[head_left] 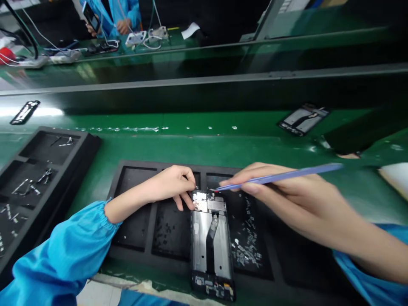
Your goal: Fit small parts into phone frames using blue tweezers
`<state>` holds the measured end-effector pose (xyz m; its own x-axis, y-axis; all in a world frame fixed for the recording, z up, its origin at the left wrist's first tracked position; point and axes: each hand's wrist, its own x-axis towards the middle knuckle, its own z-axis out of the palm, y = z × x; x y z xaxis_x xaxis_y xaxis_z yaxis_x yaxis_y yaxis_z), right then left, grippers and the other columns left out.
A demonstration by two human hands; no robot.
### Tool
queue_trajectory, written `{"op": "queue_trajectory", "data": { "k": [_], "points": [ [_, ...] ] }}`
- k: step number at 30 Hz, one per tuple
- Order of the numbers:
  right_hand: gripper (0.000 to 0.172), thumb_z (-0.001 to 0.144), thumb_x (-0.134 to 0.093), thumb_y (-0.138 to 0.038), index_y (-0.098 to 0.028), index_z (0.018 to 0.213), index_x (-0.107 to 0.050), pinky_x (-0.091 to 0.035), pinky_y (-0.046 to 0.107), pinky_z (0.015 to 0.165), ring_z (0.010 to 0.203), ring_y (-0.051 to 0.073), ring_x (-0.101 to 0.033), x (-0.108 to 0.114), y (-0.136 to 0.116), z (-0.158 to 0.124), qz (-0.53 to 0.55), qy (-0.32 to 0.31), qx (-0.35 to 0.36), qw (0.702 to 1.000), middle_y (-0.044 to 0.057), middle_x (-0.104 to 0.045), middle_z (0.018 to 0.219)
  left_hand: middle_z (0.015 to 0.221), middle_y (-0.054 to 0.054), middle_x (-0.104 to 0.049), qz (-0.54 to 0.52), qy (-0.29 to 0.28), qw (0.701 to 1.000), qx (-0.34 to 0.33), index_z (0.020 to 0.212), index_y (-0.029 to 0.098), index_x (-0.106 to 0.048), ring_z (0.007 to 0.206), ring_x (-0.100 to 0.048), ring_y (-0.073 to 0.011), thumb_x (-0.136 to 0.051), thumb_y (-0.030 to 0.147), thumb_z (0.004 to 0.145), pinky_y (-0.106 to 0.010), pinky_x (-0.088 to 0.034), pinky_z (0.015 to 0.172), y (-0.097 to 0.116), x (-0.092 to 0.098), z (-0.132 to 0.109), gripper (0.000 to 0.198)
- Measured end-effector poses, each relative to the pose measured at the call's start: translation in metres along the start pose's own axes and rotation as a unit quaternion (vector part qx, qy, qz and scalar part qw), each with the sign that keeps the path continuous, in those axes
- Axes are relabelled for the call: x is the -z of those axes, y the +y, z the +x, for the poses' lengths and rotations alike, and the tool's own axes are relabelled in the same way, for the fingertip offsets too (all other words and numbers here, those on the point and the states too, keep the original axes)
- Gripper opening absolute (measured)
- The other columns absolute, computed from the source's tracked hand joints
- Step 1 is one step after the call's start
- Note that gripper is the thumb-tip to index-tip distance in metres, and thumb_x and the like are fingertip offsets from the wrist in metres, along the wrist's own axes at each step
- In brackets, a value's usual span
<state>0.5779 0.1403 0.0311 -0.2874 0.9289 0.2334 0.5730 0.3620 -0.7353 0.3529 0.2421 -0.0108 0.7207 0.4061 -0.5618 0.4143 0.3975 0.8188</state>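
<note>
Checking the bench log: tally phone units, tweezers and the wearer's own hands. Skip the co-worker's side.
Phone units: 3 (front unit, back-left unit, back-right unit)
Tweezers: 1
Hands: 2 (left hand, right hand)
Total: 6

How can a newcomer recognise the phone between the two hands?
On the green table, find the middle black tray. The phone lies over it, the left hand at its top end, tweezers in the right hand pointing there. Unlike the two phones farther back, this one overlaps the tray.
</note>
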Motion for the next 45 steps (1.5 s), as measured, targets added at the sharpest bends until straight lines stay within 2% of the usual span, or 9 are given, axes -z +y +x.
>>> {"op": "queue_trajectory", "data": {
  "k": [3, 7, 12, 19, 26, 30, 34, 45],
  "points": [
    [0.025, 0.103, -0.047, -0.028, -0.021, 0.107, -0.070, -0.057, 0.034, 0.081, 0.094, 0.021, -0.068, -0.019, 0.002, 0.019, 0.008, -0.054, 0.034, 0.998, 0.006, -0.072, 0.103, 0.061, -0.004, -0.065, 0.015, 0.007, 1.000, -0.004, 0.083, 0.016, -0.049, 0.060, -0.073, -0.0243, -0.053, 0.015, 0.084, -0.019, -0.048, 0.034, -0.002, 0.000, 0.001, 0.005],
    [0.024, 0.104, -0.044, -0.029, -0.020, 0.107, -0.066, -0.056, 0.033, 0.072, 0.088, 0.020, -0.066, -0.031, 0.015, 0.021, 0.036, -0.068, 0.006, 0.997, 0.007, -0.067, 0.099, 0.063, -0.002, -0.064, -0.012, -0.023, 1.000, -0.010, 0.081, 0.016, -0.049, 0.063, -0.073, -0.0241, -0.053, 0.014, 0.082, -0.019, -0.049, 0.036, -0.005, 0.002, 0.001, 0.005],
    [0.018, 0.104, -0.045, -0.026, -0.020, 0.106, -0.062, -0.055, 0.034, 0.072, 0.089, 0.021, -0.064, -0.030, 0.023, 0.014, 0.040, -0.079, 0.003, 0.996, 0.008, -0.066, 0.100, 0.062, 0.001, -0.061, -0.044, -0.033, 0.998, 0.000, 0.079, 0.016, -0.049, 0.063, -0.073, -0.0227, -0.052, 0.010, 0.081, -0.021, -0.053, 0.039, -0.004, 0.003, 0.002, 0.007],
    [0.015, 0.104, -0.044, -0.025, -0.021, 0.106, -0.058, -0.054, 0.032, 0.072, 0.087, 0.019, -0.065, -0.031, 0.019, 0.021, 0.025, -0.090, 0.030, 0.995, 0.007, -0.065, 0.100, 0.063, 0.000, -0.063, -0.032, -0.033, 0.999, -0.003, 0.079, 0.016, -0.051, 0.062, -0.073, -0.0212, -0.054, 0.012, 0.083, -0.021, -0.055, 0.041, -0.004, 0.003, 0.003, 0.006],
    [0.023, 0.105, -0.040, -0.028, -0.018, 0.103, -0.060, -0.054, 0.033, 0.067, 0.080, 0.020, -0.067, -0.030, 0.011, 0.026, -0.022, -0.106, 0.037, 0.993, 0.009, -0.068, 0.098, 0.066, 0.000, -0.064, 0.007, -0.035, 0.999, -0.014, 0.084, 0.017, -0.053, 0.061, -0.072, -0.0200, -0.055, 0.017, 0.087, -0.019, -0.052, 0.038, -0.006, 0.003, 0.004, 0.004],
    [0.026, 0.104, -0.039, -0.029, -0.017, 0.101, -0.062, -0.054, 0.034, 0.072, 0.085, 0.022, -0.067, -0.029, 0.008, 0.028, -0.039, -0.107, 0.038, 0.993, 0.009, -0.069, 0.098, 0.068, -0.001, -0.065, 0.023, -0.025, 0.999, -0.007, 0.086, 0.016, -0.053, 0.061, -0.072, -0.0180, -0.055, 0.017, 0.089, -0.018, -0.051, 0.040, 0.001, 0.001, 0.001, 0.004],
    [0.029, 0.104, -0.038, -0.031, -0.018, 0.102, -0.063, -0.054, 0.033, 0.070, 0.081, 0.020, -0.066, -0.030, 0.007, 0.027, -0.031, -0.111, 0.017, 0.993, 0.008, -0.068, 0.095, 0.073, -0.004, -0.068, 0.034, -0.016, 0.999, 0.005, 0.087, 0.015, -0.053, 0.061, -0.072, -0.0175, -0.053, 0.017, 0.089, -0.018, -0.051, 0.041, 0.007, -0.002, -0.003, 0.003],
    [0.030, 0.105, -0.037, -0.034, -0.019, 0.100, -0.063, -0.051, 0.033, 0.072, 0.082, 0.020, -0.065, -0.031, 0.009, 0.025, -0.036, -0.128, 0.018, 0.991, 0.007, -0.066, 0.096, 0.071, 0.000, -0.063, 0.039, -0.013, 0.999, 0.010, 0.085, 0.016, -0.051, 0.058, -0.070, -0.0159, -0.052, 0.015, 0.088, -0.018, -0.051, 0.040, 0.007, -0.002, 0.000, 0.004]
  ]
}}
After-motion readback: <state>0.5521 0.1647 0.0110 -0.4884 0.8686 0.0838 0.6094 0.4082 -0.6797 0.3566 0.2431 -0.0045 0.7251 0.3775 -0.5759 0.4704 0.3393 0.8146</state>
